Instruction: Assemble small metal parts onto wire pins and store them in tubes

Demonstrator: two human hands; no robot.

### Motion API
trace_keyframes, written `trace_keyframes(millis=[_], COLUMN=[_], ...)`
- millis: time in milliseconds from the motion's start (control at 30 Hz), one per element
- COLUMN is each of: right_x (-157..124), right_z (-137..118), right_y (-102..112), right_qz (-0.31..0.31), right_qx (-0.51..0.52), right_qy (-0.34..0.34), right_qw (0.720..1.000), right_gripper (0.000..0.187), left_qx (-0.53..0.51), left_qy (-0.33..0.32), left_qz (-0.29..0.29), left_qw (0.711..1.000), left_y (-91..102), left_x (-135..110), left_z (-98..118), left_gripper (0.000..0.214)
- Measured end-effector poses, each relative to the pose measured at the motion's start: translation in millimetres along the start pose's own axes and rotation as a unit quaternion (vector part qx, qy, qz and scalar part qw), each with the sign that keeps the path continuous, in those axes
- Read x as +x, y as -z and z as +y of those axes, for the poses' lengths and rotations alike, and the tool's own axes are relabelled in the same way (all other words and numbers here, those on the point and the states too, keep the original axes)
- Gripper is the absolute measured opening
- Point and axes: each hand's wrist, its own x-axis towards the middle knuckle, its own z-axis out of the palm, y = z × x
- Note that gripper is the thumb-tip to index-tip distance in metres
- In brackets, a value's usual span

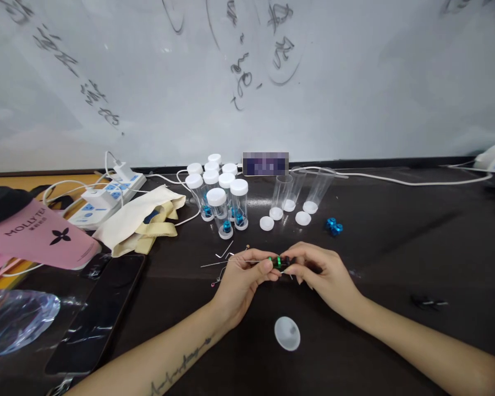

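Note:
My left hand [249, 278] and my right hand [319, 269] meet over the dark table. Between their fingertips is a small black-and-green cylindrical piece [278, 262], pinched from both sides. A thin metal rod [214, 264] sticks out leftward past my left hand; whether it joins the piece is hidden by the fingers. Just left of that hand lie small bent metal hex keys [225, 251] and a thin wire piece with a pink end [214, 283]. Below the hands is a translucent round disc [287, 333]. A blue metallic part [334, 226] lies beyond my right hand.
Several clear tubes with white caps [216, 197] stand behind, some holding blue parts. Uncapped tubes [281, 192] stand near loose white caps [267, 223]. A phone [99, 313], cloth bag [136, 220], power strip [107, 201] and pink cup sleeve [41, 234] crowd the left. Black pieces [429, 302] lie right.

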Motion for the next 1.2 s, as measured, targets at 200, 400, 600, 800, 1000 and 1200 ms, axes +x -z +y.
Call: trace_keyframes(millis=[200,400,600,800,1000,1200], right_x=[0.9,-0.5,-0.4,-0.2,1.3,2.1], right_z=[0.4,2.4,3.1,3.5,0.6,1.5], right_y=[-0.9,-0.1,0.2,-0.5,0.2,-0.2], right_qz=[-0.014,-0.023,-0.014,-0.011,-0.009,-0.027], right_qx=[-0.012,-0.007,-0.017,-0.020,-0.016,-0.009], right_qy=[-0.012,-0.026,-0.016,-0.006,-0.021,-0.047], right_qw=[1.000,0.999,1.000,1.000,1.000,0.999], right_gripper=[0.018,0.018,0.017,0.015,0.017,0.019], left_qx=[-0.001,-0.001,0.006,0.010,0.010,0.008], left_qy=[0.008,-0.002,-0.004,-0.001,-0.004,-0.002], left_qz=[0.004,0.002,0.006,0.010,0.000,-0.003], left_qw=[1.000,1.000,1.000,1.000,1.000,1.000], left_y=[0.1,-1.0,-1.1,-1.9,-1.2,-0.1], left_x=[-0.9,-0.2,-1.3,-1.8,-0.9,-1.0], left_z=[0.9,0.0,-0.4,0.5,0.4,0.1], left_gripper=[0.021,0.017,0.019,0.019,0.016,0.016])
